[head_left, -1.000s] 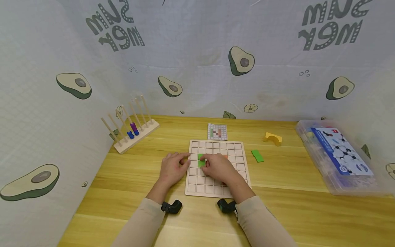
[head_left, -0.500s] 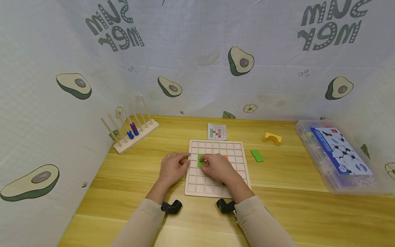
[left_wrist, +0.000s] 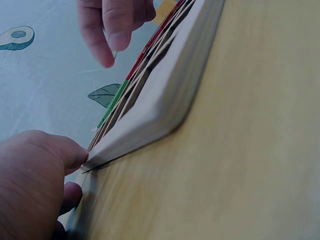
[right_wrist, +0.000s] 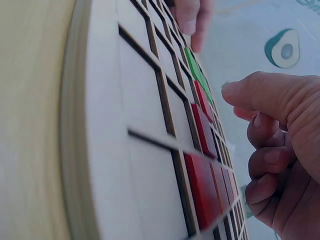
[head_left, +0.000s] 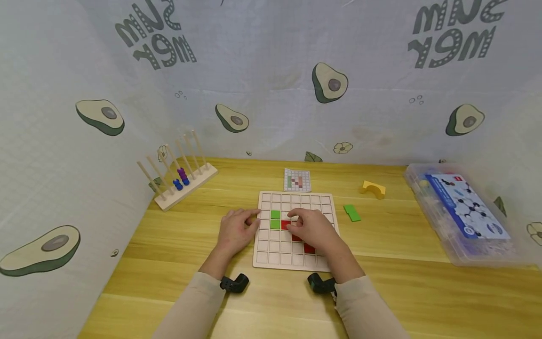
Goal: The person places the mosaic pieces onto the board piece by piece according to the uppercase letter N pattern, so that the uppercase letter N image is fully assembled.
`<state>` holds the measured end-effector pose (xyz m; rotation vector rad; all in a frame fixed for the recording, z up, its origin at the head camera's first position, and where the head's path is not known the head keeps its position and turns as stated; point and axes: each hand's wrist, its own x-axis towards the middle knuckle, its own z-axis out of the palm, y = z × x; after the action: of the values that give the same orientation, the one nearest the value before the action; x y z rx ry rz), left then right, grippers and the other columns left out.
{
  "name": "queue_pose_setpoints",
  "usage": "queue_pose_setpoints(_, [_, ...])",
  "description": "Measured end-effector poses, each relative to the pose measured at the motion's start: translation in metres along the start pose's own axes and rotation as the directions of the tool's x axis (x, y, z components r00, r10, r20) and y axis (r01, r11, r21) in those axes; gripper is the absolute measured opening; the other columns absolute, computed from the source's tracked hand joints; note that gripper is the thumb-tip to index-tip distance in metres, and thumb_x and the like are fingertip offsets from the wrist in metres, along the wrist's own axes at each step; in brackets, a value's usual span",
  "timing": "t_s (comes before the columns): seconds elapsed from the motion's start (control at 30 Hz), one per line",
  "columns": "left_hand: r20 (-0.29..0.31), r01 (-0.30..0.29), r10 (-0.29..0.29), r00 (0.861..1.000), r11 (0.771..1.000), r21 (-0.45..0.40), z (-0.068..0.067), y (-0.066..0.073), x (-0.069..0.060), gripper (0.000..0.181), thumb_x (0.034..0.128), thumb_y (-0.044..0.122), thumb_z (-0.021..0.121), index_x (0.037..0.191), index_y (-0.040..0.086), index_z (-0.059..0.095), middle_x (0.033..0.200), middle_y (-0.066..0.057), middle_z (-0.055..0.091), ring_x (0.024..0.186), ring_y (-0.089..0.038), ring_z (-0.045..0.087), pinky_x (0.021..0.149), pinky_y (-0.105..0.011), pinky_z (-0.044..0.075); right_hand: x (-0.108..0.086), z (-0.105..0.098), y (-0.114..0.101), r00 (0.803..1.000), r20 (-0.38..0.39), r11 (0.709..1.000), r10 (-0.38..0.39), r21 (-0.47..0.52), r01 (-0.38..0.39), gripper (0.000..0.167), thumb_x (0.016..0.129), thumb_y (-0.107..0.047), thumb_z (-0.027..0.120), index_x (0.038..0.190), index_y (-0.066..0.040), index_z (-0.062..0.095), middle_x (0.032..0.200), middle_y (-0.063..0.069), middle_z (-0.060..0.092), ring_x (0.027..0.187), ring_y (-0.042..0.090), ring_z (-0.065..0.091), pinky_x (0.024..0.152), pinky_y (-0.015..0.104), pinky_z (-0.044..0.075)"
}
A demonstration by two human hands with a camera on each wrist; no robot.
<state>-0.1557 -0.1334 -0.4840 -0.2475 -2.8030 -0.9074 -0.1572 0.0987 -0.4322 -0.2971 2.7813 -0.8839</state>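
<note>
A wooden grid board (head_left: 275, 258) lies on the table. Two green square tiles (head_left: 275, 214) sit one behind the other in its left part, and red tiles (head_left: 309, 248) run diagonally from them toward the front right. My left hand (head_left: 236, 231) rests at the board's left edge, thumb and index finger touching it. Over the red tiles hovers my right hand (head_left: 314, 229), thumb and index finger apart with nothing between them; its other fingers are loosely curled in the right wrist view. This hand hides part of the board's right half.
Behind the board lies a grid pattern card (head_left: 297, 181). To the right are loose green tiles (head_left: 352, 213), a yellow arch block (head_left: 373, 189) and a clear plastic box (head_left: 459, 245). A peg stand (head_left: 186, 192) with blue and purple beads is at back left.
My right hand has let go of the front green tile and moved right, uncovering both green tiles and the red ones. The left hand has stayed in place.
</note>
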Motion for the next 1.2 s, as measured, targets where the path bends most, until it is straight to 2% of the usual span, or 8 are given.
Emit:
queue_pose_setpoints(0.23, [-0.004, -0.006, 0.006, 1.000, 1.000, 0.000, -0.002, 0.000, 0.000, 0.029, 0.0952, 0.030, 0.069, 0.123, 0.023, 0.076, 0.082, 0.006, 0.066, 0.081, -0.015, 0.050, 0.075, -0.032, 0.034, -0.011, -0.016, 0.019, 0.999, -0.018, 0.999, 0.045, 0.028, -0.044, 0.033, 0.093, -0.027, 0.073, 0.123, -0.012, 0.071, 0.078, 0.001, 0.060, 0.067, 0.016, 0.052, 0.061, 0.029, 0.040])
queue_pose_setpoints(0.5, [-0.003, 0.001, -0.001, 1.000, 1.000, 0.002, -0.001, 0.000, 0.001, 0.029, 0.0952, 0.029, 0.069, 0.123, 0.024, 0.075, 0.082, 0.006, 0.066, 0.081, -0.015, 0.051, 0.076, -0.032, 0.034, -0.022, -0.035, 0.049, 0.984, -0.043, 0.983, 0.171, 0.074, -0.167, 0.041, 0.094, -0.031, 0.072, 0.129, -0.011, 0.066, 0.083, 0.005, 0.057, 0.068, 0.020, 0.051, 0.058, 0.030, 0.040])
queue_pose_setpoints(0.87, [0.005, 0.005, -0.005, 1.000, 1.000, 0.005, 0.001, -0.002, 0.001, 0.030, 0.0954, 0.030, 0.069, 0.124, 0.024, 0.075, 0.082, 0.006, 0.065, 0.081, -0.015, 0.050, 0.076, -0.032, 0.034, -0.028, -0.054, 0.095, 0.964, -0.116, 0.970, 0.240, 0.061, -0.234, 0.054, 0.094, -0.037, 0.070, 0.139, -0.010, 0.057, 0.092, 0.009, 0.057, 0.079, 0.022, 0.052, 0.066, 0.032, 0.041])
queue_pose_setpoints(1.07, [0.008, 0.012, -0.012, 1.000, 1.000, 0.006, 0.001, -0.001, 0.000, 0.030, 0.0954, 0.031, 0.068, 0.124, 0.023, 0.075, 0.082, 0.006, 0.065, 0.081, -0.015, 0.049, 0.076, -0.032, 0.033, -0.031, -0.063, 0.111, 0.958, -0.145, 0.969, 0.248, 0.052, -0.243, 0.056, 0.094, -0.037, 0.070, 0.139, -0.006, 0.056, 0.088, 0.007, 0.056, 0.074, 0.022, 0.051, 0.064, 0.032, 0.040])
queue_pose_setpoints(1.2, [0.006, 0.014, -0.014, 1.000, 1.000, 0.005, 0.001, 0.000, -0.001, 0.030, 0.0953, 0.031, 0.068, 0.124, 0.023, 0.075, 0.080, 0.007, 0.063, 0.080, -0.015, 0.048, 0.075, -0.031, 0.032, -0.033, -0.068, 0.119, 0.947, -0.145, 0.958, 0.286, 0.042, -0.283, 0.059, 0.094, -0.039, 0.069, 0.140, -0.005, 0.055, 0.096, 0.012, 0.061, 0.080, 0.024, 0.056, 0.067, 0.032, 0.041])
